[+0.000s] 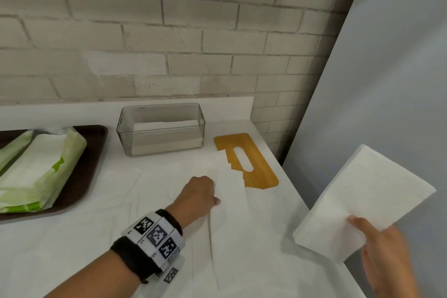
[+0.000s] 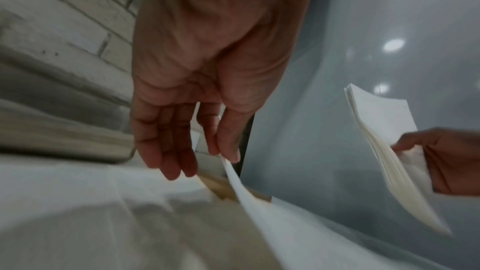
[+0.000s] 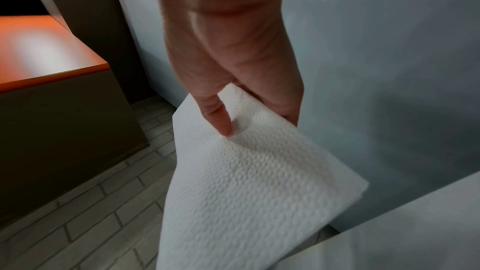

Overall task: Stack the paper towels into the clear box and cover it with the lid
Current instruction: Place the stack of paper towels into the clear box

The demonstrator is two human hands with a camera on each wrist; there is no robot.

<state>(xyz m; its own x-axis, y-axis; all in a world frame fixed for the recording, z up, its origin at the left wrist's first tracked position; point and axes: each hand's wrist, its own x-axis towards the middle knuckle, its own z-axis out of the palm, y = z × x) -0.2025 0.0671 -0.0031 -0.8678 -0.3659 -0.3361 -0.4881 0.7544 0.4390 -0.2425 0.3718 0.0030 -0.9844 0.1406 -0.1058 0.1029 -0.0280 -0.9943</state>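
Observation:
The clear box [image 1: 160,128] stands at the back of the white counter with a low layer of paper towels inside. Right of it lies the wooden lid [image 1: 260,164] with its oval slot, partly covered by loose white towels [image 1: 229,191]. My left hand [image 1: 200,192] pinches the edge of one loose towel [image 2: 249,196] between thumb and forefinger, just in front of the lid. My right hand [image 1: 384,249] holds a thick stack of folded towels [image 1: 362,201] in the air past the counter's right edge, thumb on top [image 3: 221,122].
A dark brown tray [image 1: 96,143] at the left carries green-and-white towel packages [image 1: 41,172]. A brick wall runs behind the counter and a grey panel [image 1: 387,80] rises at the right. More unfolded towels cover the counter's front.

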